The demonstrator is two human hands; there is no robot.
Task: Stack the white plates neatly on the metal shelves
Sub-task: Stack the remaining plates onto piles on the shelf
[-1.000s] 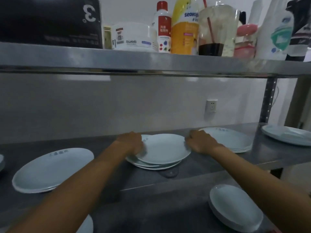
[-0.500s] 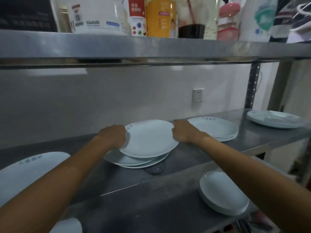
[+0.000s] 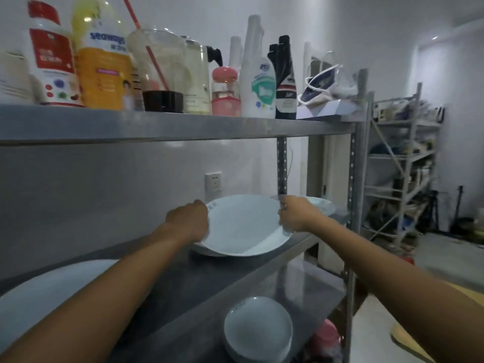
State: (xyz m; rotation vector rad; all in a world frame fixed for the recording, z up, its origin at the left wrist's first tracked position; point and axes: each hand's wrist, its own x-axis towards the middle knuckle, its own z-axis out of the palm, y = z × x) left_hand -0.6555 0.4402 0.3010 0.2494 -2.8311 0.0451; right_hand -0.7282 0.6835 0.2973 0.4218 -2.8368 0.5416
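A white plate (image 3: 243,226) is held tilted above the middle metal shelf (image 3: 183,273). My left hand (image 3: 188,221) grips its left rim and my right hand (image 3: 296,218) grips its right rim. Under the lifted plate the edge of another white plate (image 3: 209,251) shows on the shelf. A further white plate stack (image 3: 324,205) lies behind my right hand at the shelf's right end. One large white plate (image 3: 52,292) sits at the left, partly hidden by my left arm. A stack of white plates (image 3: 258,328) rests on the lower shelf.
The top shelf (image 3: 170,124) carries bottles, a jar and a bag close above the plates. Shelf uprights (image 3: 353,205) stand at the right end. A wall socket (image 3: 213,182) is behind. Another loaded rack (image 3: 403,166) stands further right across open floor.
Both hands have lifted the top plate off the middle stack and carried it rightward. My view has swung right, and the far rack has come into sight.
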